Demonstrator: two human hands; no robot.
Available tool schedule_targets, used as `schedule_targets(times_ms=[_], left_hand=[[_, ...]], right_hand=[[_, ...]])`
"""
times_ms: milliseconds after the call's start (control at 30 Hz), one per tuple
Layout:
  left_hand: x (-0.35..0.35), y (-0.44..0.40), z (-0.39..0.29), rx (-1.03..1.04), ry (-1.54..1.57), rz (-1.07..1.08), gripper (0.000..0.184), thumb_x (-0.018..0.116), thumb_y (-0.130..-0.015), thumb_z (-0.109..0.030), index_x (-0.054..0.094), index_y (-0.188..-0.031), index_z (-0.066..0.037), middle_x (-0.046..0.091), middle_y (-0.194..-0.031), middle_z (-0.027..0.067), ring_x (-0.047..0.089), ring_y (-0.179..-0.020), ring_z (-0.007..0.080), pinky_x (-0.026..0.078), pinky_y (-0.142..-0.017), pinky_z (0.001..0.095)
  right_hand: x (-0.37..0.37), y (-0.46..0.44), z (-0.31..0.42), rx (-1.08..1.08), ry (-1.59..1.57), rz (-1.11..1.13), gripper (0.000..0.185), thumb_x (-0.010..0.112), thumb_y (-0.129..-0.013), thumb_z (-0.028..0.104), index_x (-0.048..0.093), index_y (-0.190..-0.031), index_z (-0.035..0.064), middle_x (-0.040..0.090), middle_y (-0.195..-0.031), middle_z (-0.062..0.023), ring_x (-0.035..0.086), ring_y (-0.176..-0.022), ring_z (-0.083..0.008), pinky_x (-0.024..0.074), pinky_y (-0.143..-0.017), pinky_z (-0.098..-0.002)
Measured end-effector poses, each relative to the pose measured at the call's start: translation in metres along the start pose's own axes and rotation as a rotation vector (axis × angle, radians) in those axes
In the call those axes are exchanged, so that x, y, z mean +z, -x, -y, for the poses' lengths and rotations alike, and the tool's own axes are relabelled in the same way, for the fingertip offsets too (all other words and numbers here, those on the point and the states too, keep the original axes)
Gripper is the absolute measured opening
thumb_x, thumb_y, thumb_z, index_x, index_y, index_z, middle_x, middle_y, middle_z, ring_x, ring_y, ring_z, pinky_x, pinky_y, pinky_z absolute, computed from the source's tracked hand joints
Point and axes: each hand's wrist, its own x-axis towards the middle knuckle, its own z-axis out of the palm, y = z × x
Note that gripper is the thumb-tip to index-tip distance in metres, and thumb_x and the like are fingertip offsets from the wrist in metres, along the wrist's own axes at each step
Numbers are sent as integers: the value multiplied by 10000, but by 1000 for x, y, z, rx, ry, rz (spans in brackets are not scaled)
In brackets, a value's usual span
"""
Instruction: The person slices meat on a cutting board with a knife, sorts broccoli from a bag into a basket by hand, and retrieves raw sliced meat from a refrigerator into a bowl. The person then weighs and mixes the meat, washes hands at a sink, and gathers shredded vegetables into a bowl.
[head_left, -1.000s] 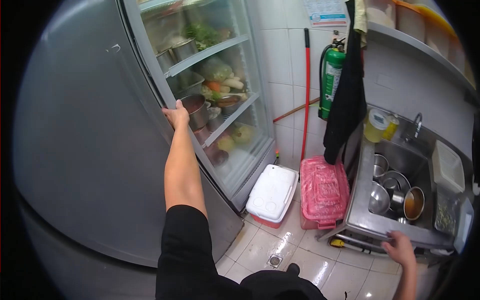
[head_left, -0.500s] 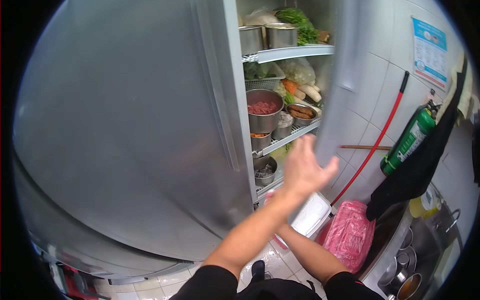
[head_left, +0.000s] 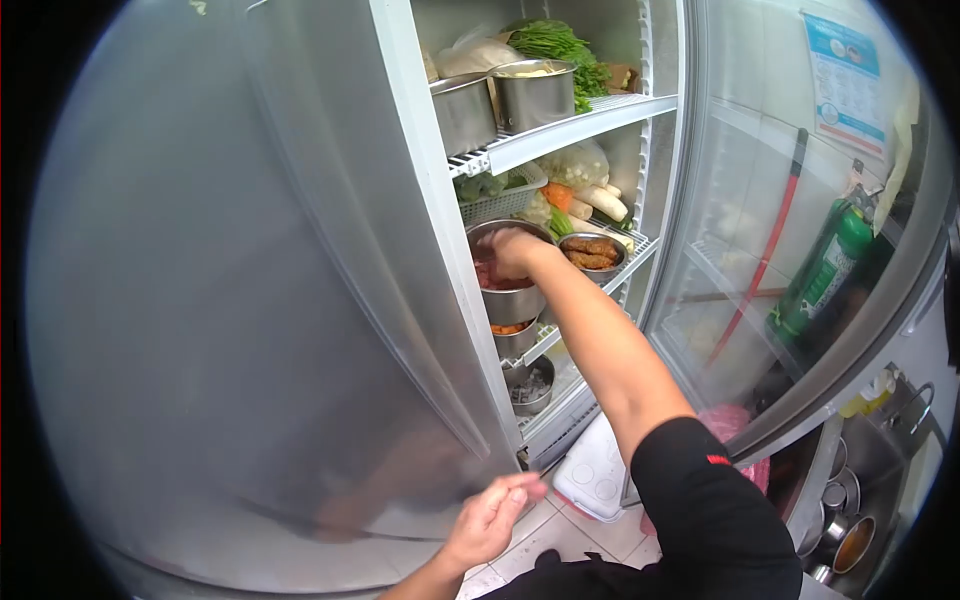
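Note:
My right hand (head_left: pixel 508 252) reaches into a deep metal pot (head_left: pixel 513 302) of red raw meat on the refrigerator's middle shelf. Its fingers are blurred and partly hidden inside the pot. Low in front of the steel refrigerator door, my left hand (head_left: pixel 488 520) is closed with its fingers curled together. Whatever may be in that hand cannot be made out. A metal bowl of brown food (head_left: pixel 592 254) stands to the right of the pot. Beneath the pot sits a smaller container with orange pieces (head_left: pixel 513 336).
The glass door (head_left: pixel 740 250) stands swung out at the right. Metal pots (head_left: pixel 535 97) and green vegetables (head_left: pixel 562 50) fill the top shelf. A white-lidded box (head_left: pixel 592 470) rests on the floor. Beyond the glass hangs a green fire extinguisher (head_left: pixel 825 255); a sink (head_left: pixel 900 440) is lower right.
The glass door has swung wider to the right. My left hand has dropped from near the door edge and curled. My right hand has moved up into the meat pot.

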Motion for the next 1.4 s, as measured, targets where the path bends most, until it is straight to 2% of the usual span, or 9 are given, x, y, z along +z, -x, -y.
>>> schedule_targets(times_ms=[200, 467, 633, 867, 967, 1033, 1067, 1167, 1400], left_hand=[[-9, -1, 81, -382, -44, 46, 348, 506, -1022, -217, 542, -1266, 28, 665, -1142, 141, 654, -1033, 179, 514, -903, 300], [-4, -3, 121, -555, -37, 121, 349, 540, -1008, -213, 544, -1256, 31, 667, -1135, 132, 663, -1001, 167, 518, -858, 283], [19, -30, 128, -430, -148, 343, 403, 593, -973, -245, 556, -1268, 27, 687, -1113, 126, 666, -1014, 171, 506, -877, 301], [179, -62, 67, 310, -592, 1111, 351, 560, -954, -251, 595, -1223, -28, 621, -1169, 265, 585, -1107, 427, 467, -950, 433], [230, -102, 60, 578, -496, 1148, 369, 561, -945, -222, 598, -1227, 12, 624, -1216, 243, 560, -1176, 368, 332, -1066, 471], [324, -121, 43, 785, -737, 1296, 310, 528, -931, -201, 666, -1134, -13, 691, -1092, 194, 642, -1043, 345, 340, -1060, 514], [341, -140, 58, 1417, -1272, 1110, 265, 514, -887, -173, 726, -1007, -67, 710, -1032, 166, 666, -975, 345, 420, -991, 518], [372, -122, 43, 1240, -1916, 1031, 253, 536, -851, -212, 764, -914, -121, 724, -988, 146, 699, -966, 317, 526, -864, 443], [396, -170, 116, 1200, -1925, 1158, 371, 589, -802, -382, 738, -965, -84, 698, -1034, 174, 661, -1007, 339, 525, -855, 430]], right_hand=[[39, -54, -20, 0, 363, 206, 268, 721, -737, 211, 729, -995, 139, 700, -1075, -118, 657, -1024, -290, 529, -851, -372], [-15, -20, -38, 184, -568, -206, 106, 665, -823, 63, 689, -917, 19, 704, -924, -101, 681, -841, -250, 564, -776, -343], [-22, 35, -18, 155, -1516, -522, 209, 623, -906, 34, 599, -1112, 4, 642, -1025, -104, 660, -878, -214, 575, -804, -365], [-66, 287, 56, -129, -1334, -829, 139, 682, -858, 17, 628, -986, 8, 641, -838, -44, 657, -735, -138, 548, -657, -277], [-92, 392, 91, -149, -1015, -1074, 76, 673, -833, -5, 647, -904, 5, 593, -910, -63, 669, -727, -152, 541, -645, -273], [-100, 514, 108, 120, -624, -1350, 67, 680, -804, -7, 653, -865, -4, 581, -944, -87, 674, -716, -156, 541, -645, -273], [-103, 557, 124, 237, -454, -1405, 67, 685, -788, -6, 655, -849, -8, 584, -947, -98, 675, -710, -156, 541, -646, -274], [-99, 702, 168, 608, -219, -1618, 77, 685, -786, 38, 683, -855, 3, 676, -800, -96, 686, -704, -152, 547, -642, -282], [23, 1031, 438, 1626, 680, -1967, 131, 677, -810, 58, 705, -937, 40, 659, -843, -87, 664, -711, -158, 548, -686, -293]])
